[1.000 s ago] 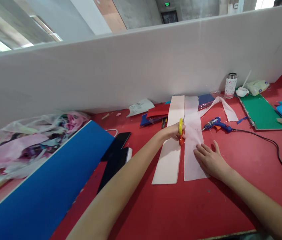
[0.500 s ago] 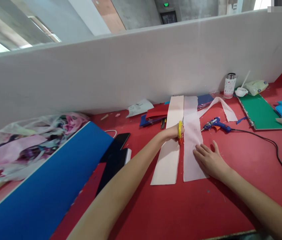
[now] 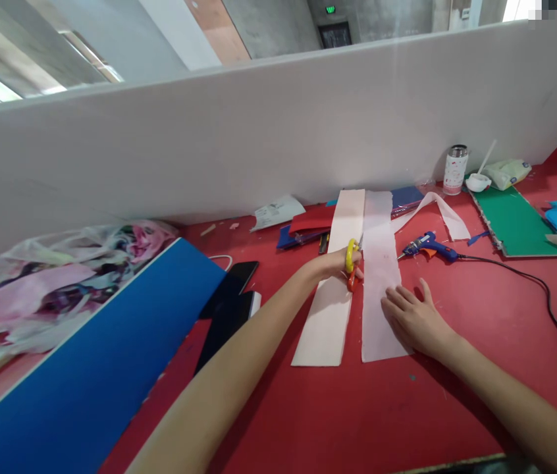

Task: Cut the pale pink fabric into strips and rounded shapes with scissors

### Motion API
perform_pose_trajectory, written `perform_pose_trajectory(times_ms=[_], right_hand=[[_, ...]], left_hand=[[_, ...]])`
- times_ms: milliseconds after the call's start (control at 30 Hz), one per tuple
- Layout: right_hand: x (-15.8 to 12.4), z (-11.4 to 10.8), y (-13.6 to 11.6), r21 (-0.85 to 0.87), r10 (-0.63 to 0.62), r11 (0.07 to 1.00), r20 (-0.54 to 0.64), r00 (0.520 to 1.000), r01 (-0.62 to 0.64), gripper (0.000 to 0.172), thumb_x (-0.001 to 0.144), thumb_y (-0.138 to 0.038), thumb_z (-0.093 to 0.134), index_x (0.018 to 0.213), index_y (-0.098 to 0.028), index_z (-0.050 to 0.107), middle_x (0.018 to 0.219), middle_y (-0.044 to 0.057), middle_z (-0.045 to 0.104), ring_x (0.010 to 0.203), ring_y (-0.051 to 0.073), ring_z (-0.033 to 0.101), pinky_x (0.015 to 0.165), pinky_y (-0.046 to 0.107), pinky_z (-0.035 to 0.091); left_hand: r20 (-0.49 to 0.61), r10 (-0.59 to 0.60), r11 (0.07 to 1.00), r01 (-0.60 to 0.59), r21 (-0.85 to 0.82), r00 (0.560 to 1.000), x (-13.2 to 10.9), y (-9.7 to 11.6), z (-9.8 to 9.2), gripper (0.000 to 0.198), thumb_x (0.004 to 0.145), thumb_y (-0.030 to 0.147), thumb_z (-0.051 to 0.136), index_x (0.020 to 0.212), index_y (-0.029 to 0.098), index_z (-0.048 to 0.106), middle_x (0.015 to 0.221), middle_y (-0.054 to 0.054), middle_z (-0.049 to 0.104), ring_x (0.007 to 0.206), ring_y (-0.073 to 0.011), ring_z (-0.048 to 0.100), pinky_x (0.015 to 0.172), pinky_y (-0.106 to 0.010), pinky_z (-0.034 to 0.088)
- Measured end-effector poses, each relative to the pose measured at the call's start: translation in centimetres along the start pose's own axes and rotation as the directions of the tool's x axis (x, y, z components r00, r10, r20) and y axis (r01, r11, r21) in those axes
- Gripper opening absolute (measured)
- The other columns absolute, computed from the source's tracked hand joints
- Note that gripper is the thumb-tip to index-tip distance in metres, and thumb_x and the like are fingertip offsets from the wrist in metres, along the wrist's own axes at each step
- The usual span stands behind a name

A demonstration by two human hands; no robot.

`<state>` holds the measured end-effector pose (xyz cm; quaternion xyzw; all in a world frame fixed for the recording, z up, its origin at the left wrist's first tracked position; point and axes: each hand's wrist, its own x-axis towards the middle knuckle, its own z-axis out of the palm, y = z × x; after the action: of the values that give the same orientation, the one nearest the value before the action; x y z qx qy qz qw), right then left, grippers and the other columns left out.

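My left hand (image 3: 342,261) is closed on a pair of scissors (image 3: 350,257) with yellow and orange handles, over a long cream-white strip (image 3: 322,322). The blades point away from me, toward the gap at the edge of a pale pink strip of cloth or paper (image 3: 378,257); how far they are apart is hard to see. Fingers spread, my right hand (image 3: 417,317) lies flat on the right edge of the pink strip, close to its near end. Both strips lie side by side on the red table (image 3: 318,415), splitting apart toward me.
Right of the pink strip lies a blue glue gun (image 3: 429,247) with its black cord. Behind it are a thin pink offcut (image 3: 449,217), a bottle (image 3: 455,170) and a green board (image 3: 523,220). At left are a blue board (image 3: 110,349), dark devices (image 3: 226,322) and a bag of scraps (image 3: 61,283).
My left hand has shifted slightly left with the scissors, which now tilt more. The near end of the cream strip has swung left, widening the gap. My right hand stays put.
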<state>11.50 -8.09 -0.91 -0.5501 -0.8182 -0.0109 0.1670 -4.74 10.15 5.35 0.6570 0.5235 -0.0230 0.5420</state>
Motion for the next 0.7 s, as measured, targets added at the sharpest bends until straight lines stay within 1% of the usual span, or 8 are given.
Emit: perform_pose_trajectory(times_ms=[167, 300, 333, 400, 467, 533, 600, 700], right_hand=[[0.0, -0.2, -0.4, 0.001, -0.03, 1.0, -0.026, 0.999, 0.03, 0.026, 0.094, -0.019, 0.039, 0.113, -0.021, 0.056, 0.122, 0.01, 0.058, 0.108, 0.023, 0.05, 0.108, 0.061, 0.009], [0.0, -0.3, -0.2, 0.008, -0.09, 0.996, 0.017, 0.996, 0.09, 0.024, 0.091, -0.014, 0.042, 0.107, -0.019, 0.059, 0.11, 0.008, 0.063, 0.096, 0.02, 0.055, 0.109, 0.06, 0.006], [0.0, -0.2, -0.1, 0.012, -0.099, 0.995, 0.022, 0.995, 0.098, 0.025, 0.09, -0.012, 0.043, 0.108, -0.019, 0.059, 0.111, 0.008, 0.063, 0.096, 0.02, 0.056, 0.109, 0.06, 0.005], [0.1, -0.1, 0.1, 0.026, -0.094, 0.995, 0.01, 0.996, 0.093, 0.03, 0.09, -0.01, 0.042, 0.116, -0.019, 0.056, 0.12, 0.011, 0.061, 0.106, 0.023, 0.053, 0.109, 0.059, 0.007], [0.1, 0.1, 0.3, 0.038, -0.06, 0.997, -0.012, 0.998, 0.061, 0.035, 0.091, -0.013, 0.041, 0.125, -0.018, 0.051, 0.133, 0.013, 0.054, 0.119, 0.026, 0.047, 0.109, 0.058, 0.011], [0.1, 0.3, 0.5, 0.045, -0.025, 0.999, -0.012, 1.0, 0.025, 0.037, 0.093, -0.018, 0.039, 0.129, -0.018, 0.047, 0.14, 0.014, 0.048, 0.127, 0.028, 0.04, 0.107, 0.059, 0.015], [0.1, 0.4, 0.5, 0.055, -0.008, 0.998, 0.009, 1.0, 0.007, 0.036, 0.095, -0.022, 0.037, 0.129, -0.019, 0.048, 0.139, 0.014, 0.048, 0.128, 0.029, 0.039, 0.106, 0.06, 0.016], [0.1, 0.4, 0.5, 0.072, -0.004, 0.997, 0.03, 1.0, 0.002, 0.035, 0.095, -0.022, 0.036, 0.128, -0.02, 0.048, 0.136, 0.014, 0.05, 0.126, 0.028, 0.041, 0.106, 0.061, 0.016]], left_hand=[[0.009, -0.003, 1.0, 0.003, -0.024, 1.0, -0.3, -1.1, -0.2, 0.014, 0.075, 0.031, 0.052, 0.074, 0.018, 0.047, 0.07, -0.008, 0.069, 0.054, -0.0168, 0.061, 0.052, -0.027, 0.053], [-0.001, -0.005, 1.0, 0.005, -0.03, 1.0, -0.8, -2.0, 0.0, 0.019, 0.072, 0.032, 0.054, 0.084, 0.021, 0.045, 0.074, -0.007, 0.07, 0.057, -0.0178, 0.062, 0.048, -0.025, 0.051], [-0.001, -0.004, 0.999, 0.004, -0.032, 1.0, -0.9, -2.2, 0.0, 0.021, 0.072, 0.032, 0.055, 0.086, 0.021, 0.044, 0.075, -0.006, 0.07, 0.057, -0.0177, 0.062, 0.048, -0.025, 0.051], [0.002, -0.004, 0.999, 0.004, -0.033, 1.0, -1.0, -2.4, 0.1, 0.022, 0.072, 0.032, 0.055, 0.086, 0.022, 0.042, 0.075, -0.006, 0.07, 0.057, -0.0181, 0.062, 0.047, -0.026, 0.051], [0.01, -0.007, 1.0, 0.007, -0.03, 1.0, -0.8, -2.5, 0.0, 0.02, 0.072, 0.032, 0.054, 0.084, 0.022, 0.042, 0.074, -0.006, 0.07, 0.059, -0.0195, 0.063, 0.048, -0.027, 0.051], [0.016, -0.009, 1.0, 0.009, -0.024, 1.0, -0.5, -2.4, -0.1, 0.018, 0.072, 0.032, 0.054, 0.082, 0.021, 0.043, 0.072, -0.007, 0.069, 0.061, -0.0206, 0.064, 0.049, -0.027, 0.052], [0.02, -0.007, 1.0, 0.007, -0.02, 1.0, -0.1, -2.2, -0.2, 0.015, 0.073, 0.031, 0.053, 0.079, 0.02, 0.044, 0.07, -0.008, 0.069, 0.062, -0.0207, 0.065, 0.051, -0.028, 0.053], [0.024, -0.002, 1.0, 0.002, -0.017, 1.0, 0.3, -1.8, -0.5, 0.012, 0.075, 0.03, 0.051, 0.076, 0.019, 0.045, 0.07, -0.009, 0.068, 0.059, -0.0191, 0.064, 0.054, -0.029, 0.053]])
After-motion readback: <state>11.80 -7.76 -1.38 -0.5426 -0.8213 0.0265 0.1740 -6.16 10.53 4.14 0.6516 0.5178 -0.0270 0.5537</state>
